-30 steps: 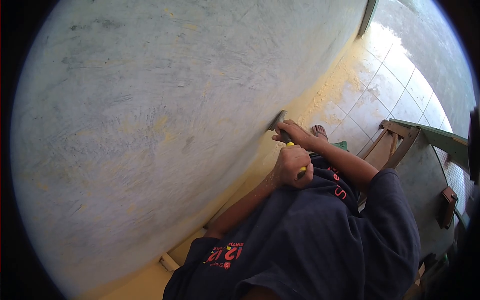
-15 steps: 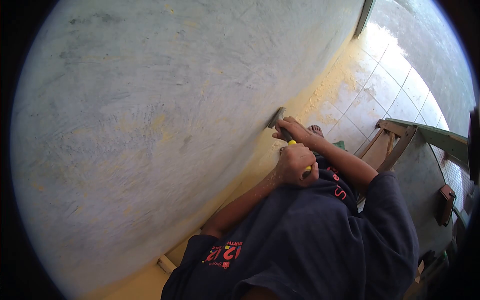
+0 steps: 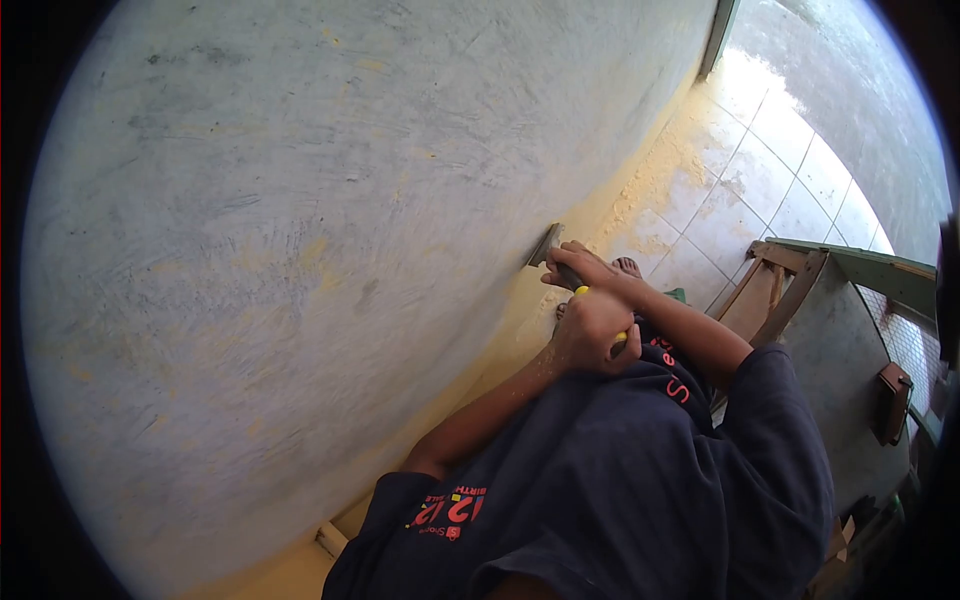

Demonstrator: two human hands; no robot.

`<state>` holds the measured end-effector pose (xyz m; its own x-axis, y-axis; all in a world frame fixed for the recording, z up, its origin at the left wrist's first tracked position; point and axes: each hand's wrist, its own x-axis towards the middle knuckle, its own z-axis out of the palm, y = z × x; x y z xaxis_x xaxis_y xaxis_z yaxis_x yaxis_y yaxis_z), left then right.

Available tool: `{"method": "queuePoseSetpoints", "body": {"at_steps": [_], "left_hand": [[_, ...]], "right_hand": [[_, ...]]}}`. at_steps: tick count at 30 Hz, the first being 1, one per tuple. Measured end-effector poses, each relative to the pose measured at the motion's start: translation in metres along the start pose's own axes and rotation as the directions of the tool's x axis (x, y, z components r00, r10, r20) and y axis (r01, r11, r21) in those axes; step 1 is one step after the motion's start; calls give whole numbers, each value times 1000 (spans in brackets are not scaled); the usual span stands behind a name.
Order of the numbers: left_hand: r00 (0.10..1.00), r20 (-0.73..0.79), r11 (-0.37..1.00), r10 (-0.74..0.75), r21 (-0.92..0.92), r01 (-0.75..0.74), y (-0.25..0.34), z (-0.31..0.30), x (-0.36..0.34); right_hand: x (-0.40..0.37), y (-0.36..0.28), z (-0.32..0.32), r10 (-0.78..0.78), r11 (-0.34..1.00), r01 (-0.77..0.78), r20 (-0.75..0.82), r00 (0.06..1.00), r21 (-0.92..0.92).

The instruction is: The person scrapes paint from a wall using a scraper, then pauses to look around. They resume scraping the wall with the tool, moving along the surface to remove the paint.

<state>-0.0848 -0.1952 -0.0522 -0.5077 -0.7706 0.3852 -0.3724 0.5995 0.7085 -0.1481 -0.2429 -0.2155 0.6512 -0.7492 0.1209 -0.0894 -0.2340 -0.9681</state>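
A scraper with a flat metal blade (image 3: pixel 543 245) and a black and yellow handle (image 3: pixel 581 291) is held with its blade against the lower part of the wall (image 3: pixel 300 200). My left hand (image 3: pixel 592 328) is closed round the rear of the handle, close to my shirt. Further forward, my right hand (image 3: pixel 582 264) grips the scraper just behind the blade, its fingers bent over the front end. The wall is grey-white with scratches and thin yellow patches. Pale specks of dust cling to my left forearm (image 3: pixel 500 392).
Yellow flakes (image 3: pixel 655 175) lie along the wall's base on the white floor tiles (image 3: pixel 770 185). My bare foot (image 3: pixel 627 267) shows beyond my hands. A wooden-framed piece with mesh (image 3: pixel 800 285) stands on the right, a brown wallet-like case (image 3: pixel 893 402) on it.
The view has shifted slightly, so the wall marks sit a little lower and further left. Both hands keep the same hold, and the blade stays at nearly the same spot on the wall.
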Motion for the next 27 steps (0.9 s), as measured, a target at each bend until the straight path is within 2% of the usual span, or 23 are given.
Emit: {"method": "queuePoseSetpoints", "body": {"at_steps": [1,2,4,5,7,10,12,15,18,20,23,26,27], "left_hand": [[1000,8,1000,11,-13,-10,8,-3,-4],[1000,15,1000,-8,-18,8,11,1,-10],[999,-4,1000,-31,-3,31,0,7,-9],[999,31,1000,-27,5,27,0,6,-4],[1000,-4,1000,-6,-9,6,2,2,-1],[999,-16,999,-28,-40,27,14,-1,-15],[1000,-21,1000,11,-24,-12,5,-10,-8],[996,-90,992,26,-119,-37,19,-23,-12],[998,-44,987,45,-153,-52,35,-41,-12],[998,-48,986,36,-161,-43,38,-41,-9],[995,-74,998,-62,-33,60,12,-21,-8],[1000,-31,1000,2,-18,-2,0,-5,-12],[999,-38,998,3,-59,-5,8,-9,-12]], "right_hand": [[-1,-2,-1,36,999,-35,38,999,-35],[-2,-2,2,24,998,-22,-24,999,57],[-1,7,7,68,997,-68,-7,998,32],[0,6,7,62,998,-62,-6,998,24],[2,8,6,11,1000,-11,11,1000,18],[-2,-18,-9,8,1000,-8,22,1000,-14],[-4,-24,-4,56,997,-57,-9,998,-52],[-7,-54,-11,64,996,-64,-16,998,-61],[-7,-74,-11,93,994,-92,11,996,-65],[-6,-79,-6,106,994,-107,-33,994,-12],[1,-20,8,51,997,-51,-14,999,50],[-1,-4,11,122,992,-122,1,992,2],[-3,-19,6,110,994,-111,-18,994,-22]]}}
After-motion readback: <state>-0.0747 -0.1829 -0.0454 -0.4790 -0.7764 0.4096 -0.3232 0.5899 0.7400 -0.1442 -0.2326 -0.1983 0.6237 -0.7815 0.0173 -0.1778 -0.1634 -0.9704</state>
